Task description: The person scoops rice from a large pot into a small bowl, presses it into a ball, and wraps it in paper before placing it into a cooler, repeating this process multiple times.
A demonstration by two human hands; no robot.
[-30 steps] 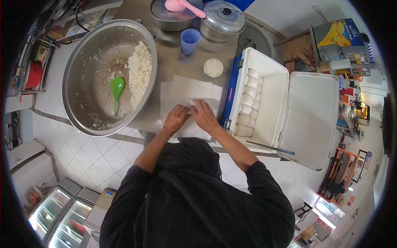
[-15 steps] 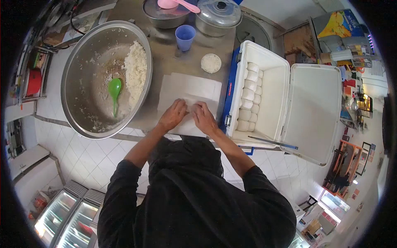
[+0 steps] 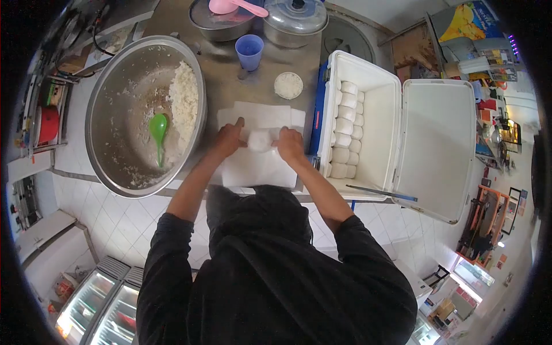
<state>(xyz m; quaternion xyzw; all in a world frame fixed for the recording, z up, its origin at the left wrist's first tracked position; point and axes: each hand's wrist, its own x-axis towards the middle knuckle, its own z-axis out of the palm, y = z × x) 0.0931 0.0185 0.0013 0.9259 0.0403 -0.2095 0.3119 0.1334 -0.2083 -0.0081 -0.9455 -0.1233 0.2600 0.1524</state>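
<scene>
On a stack of white paper sheets (image 3: pixel 256 169) sits a rounded white paper packet (image 3: pixel 260 140), directly in front of me. My left hand (image 3: pixel 229 138) is closed at the packet's left end, its thumb and fingers pinching the paper there. At the opposite end, my right hand (image 3: pixel 290 143) pinches the paper with curled fingers. What lies inside the packet is hidden by the paper. Just beyond the sheets stands a small round dish of white rice (image 3: pixel 288 85).
To the left, a large metal basin (image 3: pixel 98 144) holds cooked rice (image 3: pixel 185 100) and a green spoon (image 3: pixel 158 133). A blue cup (image 3: pixel 249 52), a lidded pot (image 3: pixel 295 20) and a pink scoop (image 3: pixel 236 7) stand farther back. An open cooler (image 3: pixel 368 118) on the right contains several white packets (image 3: pixel 345 123).
Both hands have moved slightly farther up the sheets and apart. Between them the paper now shows as a rounded packet, where before the hands were close together over flat paper.
</scene>
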